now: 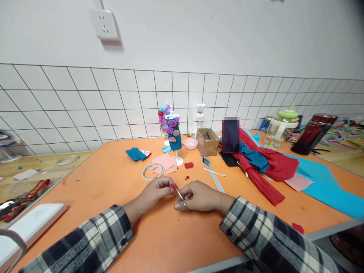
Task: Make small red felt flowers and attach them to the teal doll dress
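Observation:
My left hand (159, 190) pinches a small red fabric piece (173, 188) above the orange table (153, 231). My right hand (196, 196) grips small metal scissors (179, 194), whose blades reach up to the red piece between my hands. Just beyond my hands lie a few red scraps (187, 178) and a small pile of red pieces (189, 165). A roll of tape (153, 171) rests partly on pink fabric (166, 163). Behind these, a small dress form (173, 132) wears a blue dress with purple and pink flowers.
A cardboard box (207, 141), a pink bowl (190, 143) and a phone (230, 135) stand at the back. Tweezers (213, 174) lie right of centre. Red fabric (280, 163), blue fabric, a green-lidded bottle (281, 129) and a dark red flask (314, 134) fill the right side.

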Motion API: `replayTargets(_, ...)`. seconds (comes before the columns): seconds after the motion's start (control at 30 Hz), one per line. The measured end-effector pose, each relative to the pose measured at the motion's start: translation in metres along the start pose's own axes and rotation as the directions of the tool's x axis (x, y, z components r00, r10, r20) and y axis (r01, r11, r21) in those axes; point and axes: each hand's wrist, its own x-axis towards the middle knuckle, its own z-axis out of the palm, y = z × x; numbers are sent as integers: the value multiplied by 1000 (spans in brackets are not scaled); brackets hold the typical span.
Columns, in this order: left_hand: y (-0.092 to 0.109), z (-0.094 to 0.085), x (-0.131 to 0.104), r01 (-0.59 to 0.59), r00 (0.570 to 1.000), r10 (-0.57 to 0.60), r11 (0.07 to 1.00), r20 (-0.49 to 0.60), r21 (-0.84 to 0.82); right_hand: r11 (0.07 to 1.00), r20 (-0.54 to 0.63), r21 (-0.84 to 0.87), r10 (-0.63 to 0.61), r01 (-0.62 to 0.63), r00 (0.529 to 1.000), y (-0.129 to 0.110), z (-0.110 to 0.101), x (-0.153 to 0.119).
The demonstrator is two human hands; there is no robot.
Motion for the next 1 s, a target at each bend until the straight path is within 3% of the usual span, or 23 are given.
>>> replayTargets(0.2,-4,-2,2,-22,999,20,999,38,36,994,92,108,24,-34,995,3,-2,0)
replayTargets(0.4,4,1,-1,-23,998,23,1000,55,10,983,52,184,-10,0,999,-3,-4,-1)
replayTargets(0.47,6,3,-1,-32,999,31,999,32,17,956,37,293,-2,-9,999,-3,-6,0)
replayTargets(0.57,4,3,-1,-32,995,31,1000,-90,0,939,-76,343,43,-14,996,0,-10,2)
replayTargets(0.73,-2,-1,1,-72,956,3,972,-293,-224,994,-285,96,69,-44,956,9,-22,1)
replayTargets(0.87,-2,-5,2,-87,932,-60,920,-358,-382,990,-254,-124,33,-66,967,9,-24,-5)
replayTargets(1.0,-2,-7,3,-60,921,-97,921,-377,-385,950,-217,-308,-28,-41,976,4,-16,-9)
